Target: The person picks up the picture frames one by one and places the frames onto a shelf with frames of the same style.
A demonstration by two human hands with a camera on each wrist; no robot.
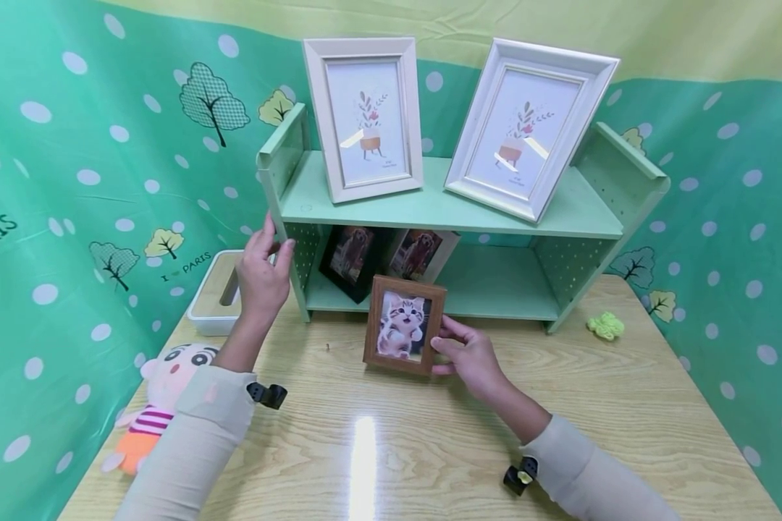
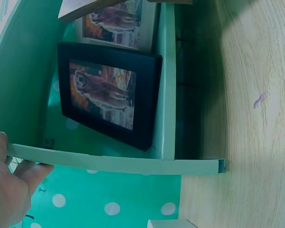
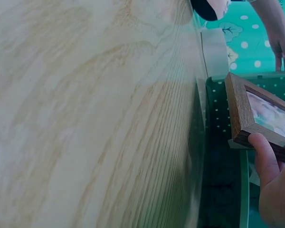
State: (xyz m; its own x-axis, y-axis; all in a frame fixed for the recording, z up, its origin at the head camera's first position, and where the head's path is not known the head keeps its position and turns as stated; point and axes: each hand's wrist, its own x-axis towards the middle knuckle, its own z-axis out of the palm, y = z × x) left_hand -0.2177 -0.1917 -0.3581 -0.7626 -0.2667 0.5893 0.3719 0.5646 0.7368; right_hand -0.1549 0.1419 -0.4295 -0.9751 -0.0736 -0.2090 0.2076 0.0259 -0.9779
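Observation:
A brown wooden picture frame (image 1: pixel 404 325) with a kitten photo is held upright but tilted in front of the shelf. My right hand (image 1: pixel 472 358) pinches its lower right edge, and the thumb lies on the front of the frame in the right wrist view. At the green two-tier shelf (image 1: pixel 450 202), my left hand (image 1: pixel 263 275) grips the front edge of the left side panel, fingers on both sides of it. On the lower tier lean a black picture frame (image 2: pixel 147 99) and a light-edged frame (image 1: pixel 423 255), both with dog photos; the light one is partly hidden.
Two pale picture frames, one left (image 1: pixel 368 192) and one right (image 1: pixel 541 202), stand on the top tier. Left of the shelf are a wood-lidded white box (image 1: pixel 213 297) and a plush doll (image 1: pixel 145 434). A yellow-green crocheted item (image 1: pixel 605 326) lies on the table (image 1: pixel 456 449) at the right.

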